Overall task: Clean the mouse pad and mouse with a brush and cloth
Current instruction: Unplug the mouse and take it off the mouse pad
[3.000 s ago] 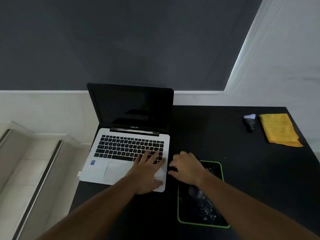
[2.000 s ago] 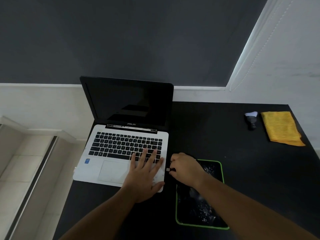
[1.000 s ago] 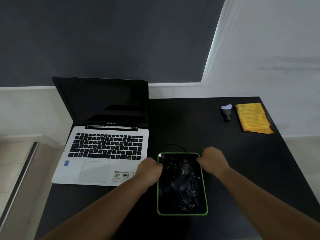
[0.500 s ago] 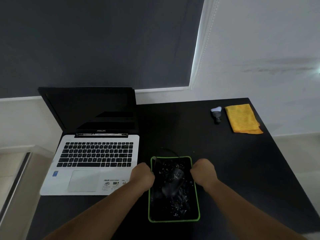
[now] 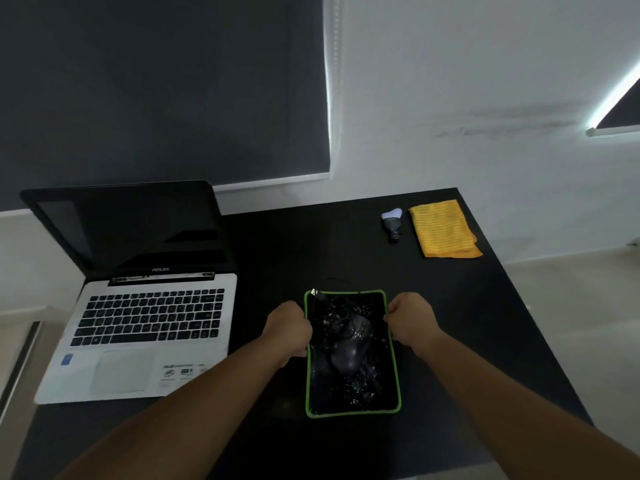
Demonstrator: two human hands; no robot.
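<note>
A black mouse pad (image 5: pixel 353 396) with a green border lies in the middle of the black desk. A black wired mouse (image 5: pixel 348 348) rests on it, its cable and USB plug (image 5: pixel 314 292) coiled at the pad's far end. White specks dot the pad. My left hand (image 5: pixel 289 329) grips the pad's left edge. My right hand (image 5: pixel 408 320) grips its right edge. A small brush (image 5: pixel 393 225) with pale bristles and a folded yellow cloth (image 5: pixel 443 230) lie at the desk's far right.
An open white laptop (image 5: pixel 145 327) with a dark screen sits to the left of the pad, close to my left hand. The black desk (image 5: pixel 467 341) ends at the right near the cloth. A wall and dark blind stand behind.
My right hand pulled the mouse's plug out of the laptop's side and my left hand left the laptop. Both hands took the pad's side edges and it has shifted right, away from the laptop.
</note>
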